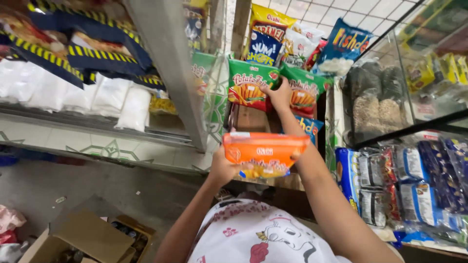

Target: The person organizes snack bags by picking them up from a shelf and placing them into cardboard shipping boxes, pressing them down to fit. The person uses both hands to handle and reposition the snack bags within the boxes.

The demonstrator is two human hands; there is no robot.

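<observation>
Dim, perhaps slightly blurred, edges warped

The orange snack packet point(264, 155) in my left hand point(222, 169) is glossy plastic film, crinkled. The green packets point(248, 84) my right hand point(279, 95) touches shine likewise. The post point(168, 63) looks like matt painted metal, I think. The cardboard box point(87, 236) is dull, rough brown.

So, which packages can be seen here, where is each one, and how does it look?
Orange snack bag: flat, held in the left hand, centre.
Green snack bags: hanging above it, red and yellow picture; right hand touches them.
Blue snack bag: top right, puffed.
White sacks: left shelf, soft, plain.
Cardboard box: floor, bottom left, open.
</observation>
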